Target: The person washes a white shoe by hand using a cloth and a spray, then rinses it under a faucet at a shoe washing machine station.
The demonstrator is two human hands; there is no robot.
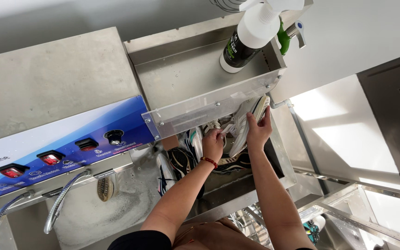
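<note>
Your two hands share one white shoe (245,121), held on edge over the basin (281,159) behind the clear guard (200,109): right hand (259,132) wrapped around its side, left hand (213,143) pinching near its laces. Several more shoes (181,159) lie below. One spray bottle (248,34) stands on the shelf (172,69).

Bright daylight enters from three o'clock, glaring off the white wall (343,134). The steel tray (181,78) stays evenly lit; edges bend slightly.

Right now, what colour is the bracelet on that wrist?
Red. The bead bracelet sits on the left hand's wrist, clearest in the head view.
</note>
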